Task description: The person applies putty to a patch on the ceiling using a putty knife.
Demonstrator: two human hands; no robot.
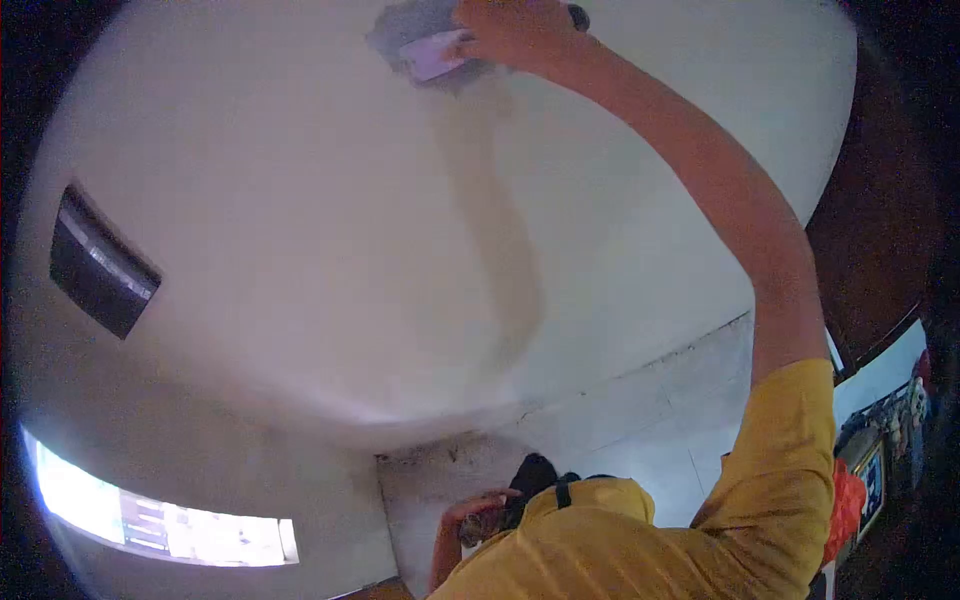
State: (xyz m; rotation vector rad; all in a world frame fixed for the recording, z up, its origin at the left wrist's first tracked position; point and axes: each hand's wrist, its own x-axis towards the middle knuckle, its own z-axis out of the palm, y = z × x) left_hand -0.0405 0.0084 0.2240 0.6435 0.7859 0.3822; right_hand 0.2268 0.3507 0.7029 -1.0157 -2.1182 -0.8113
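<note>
My right hand [520,35] is raised high against the pale wall [300,200], its arm stretched up from a yellow sleeve. Its fingers are closed on a flat, pale purplish rectangular piece [432,57], which lies over a rough grey patch [400,22] on the wall. Down by my body, my left hand [478,507] has its fingers bent around something brownish that I cannot make out. A dark shape [534,478] sits right beside those fingers. My yellow shirt [620,550] hides part of the lower area.
A dark rectangular box [103,262] is mounted on the wall at left. A bright window opening [180,525] lies at lower left. Light floor tiles [650,440] run along the wall's foot. At right are a dark brown panel [880,230], a red item [846,510] and a framed picture [872,487].
</note>
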